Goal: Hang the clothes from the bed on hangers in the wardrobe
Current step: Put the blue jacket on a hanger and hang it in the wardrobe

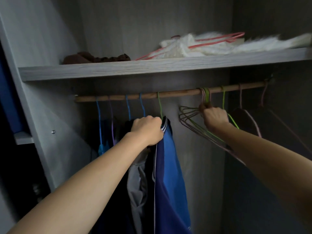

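A wooden rail (177,92) runs across the wardrobe under a grey shelf. My left hand (147,130) grips the collar of a blue garment (168,166) that hangs from a green hanger (160,105) on the rail. To the right, my right hand (213,117) grips the necks of several empty wire hangers (190,119) bunched together and hooked on the rail. Dark and grey clothes (136,179) hang on blue and purple hangers left of the blue garment.
The grey shelf (152,65) above holds a brown cloth (94,58), white fluffy fabric (202,46) and a red wire hanger (216,40). More hangers (249,119), one with a dark garment, hang at the rail's right end. The wardrobe side panel (42,107) stands at left.
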`<action>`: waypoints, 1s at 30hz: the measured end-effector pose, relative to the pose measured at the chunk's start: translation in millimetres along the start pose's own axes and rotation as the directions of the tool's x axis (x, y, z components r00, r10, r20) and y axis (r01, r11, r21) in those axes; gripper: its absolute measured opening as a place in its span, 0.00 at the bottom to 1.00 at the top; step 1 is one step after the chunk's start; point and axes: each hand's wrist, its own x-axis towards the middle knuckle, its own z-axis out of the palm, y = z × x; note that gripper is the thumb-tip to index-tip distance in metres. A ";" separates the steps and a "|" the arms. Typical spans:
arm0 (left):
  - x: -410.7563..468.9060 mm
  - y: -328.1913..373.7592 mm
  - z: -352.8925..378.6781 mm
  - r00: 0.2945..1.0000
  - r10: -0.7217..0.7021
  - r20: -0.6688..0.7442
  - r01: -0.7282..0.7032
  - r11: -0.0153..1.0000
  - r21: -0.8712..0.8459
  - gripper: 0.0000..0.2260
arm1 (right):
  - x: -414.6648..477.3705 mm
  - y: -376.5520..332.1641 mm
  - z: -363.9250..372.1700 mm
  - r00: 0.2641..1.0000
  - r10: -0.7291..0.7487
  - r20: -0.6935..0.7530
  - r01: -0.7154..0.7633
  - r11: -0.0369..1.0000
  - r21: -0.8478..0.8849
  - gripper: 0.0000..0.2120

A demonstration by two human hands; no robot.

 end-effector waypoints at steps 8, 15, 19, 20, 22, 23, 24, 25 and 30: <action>31.3 39.9 34.1 1.000 0.001 -0.009 -0.001 0.998 0.070 0.12 | 6.3 84.3 22.0 1.000 0.002 0.010 -0.002 0.999 0.034 0.20; 42.5 48.9 47.5 0.996 -0.064 -0.062 0.069 0.995 0.078 0.11 | 4.0 114.4 24.9 0.999 0.038 0.000 -0.038 0.997 0.060 0.12; 40.1 43.2 48.1 0.991 -0.126 -0.034 0.129 0.987 0.098 0.10 | 1.4 107.6 5.5 0.997 0.033 -0.068 -0.028 0.997 0.077 0.13; 38.6 40.0 48.4 0.990 -0.138 -0.037 0.142 0.984 0.112 0.10 | 0.9 102.9 -2.9 0.996 0.031 -0.082 -0.025 0.997 0.072 0.14; 33.4 31.8 49.2 0.986 -0.159 -0.045 0.164 0.978 0.130 0.09 | -2.0 91.5 -21.6 0.992 0.017 -0.124 -0.009 0.998 0.065 0.17; 30.1 26.9 49.0 0.985 -0.169 -0.047 0.174 0.977 0.127 0.09 | -5.2 85.2 -31.7 0.989 0.002 -0.150 0.009 0.997 0.071 0.18; 26.5 21.0 48.5 0.983 -0.177 -0.045 0.181 0.976 0.118 0.08 | -9.6 78.1 -41.1 0.984 -0.016 -0.175 0.030 0.996 0.080 0.18; 22.3 13.7 47.5 0.982 -0.182 -0.045 0.186 0.977 0.104 0.08 | -14.6 70.9 -48.8 0.980 -0.030 -0.196 0.048 0.995 0.091 0.19; 0.9 -34.2 42.2 0.979 -0.199 -0.050 0.201 0.979 0.031 0.10 | -44.6 34.3 -75.0 0.977 -0.049 -0.206 0.077 0.989 0.130 0.18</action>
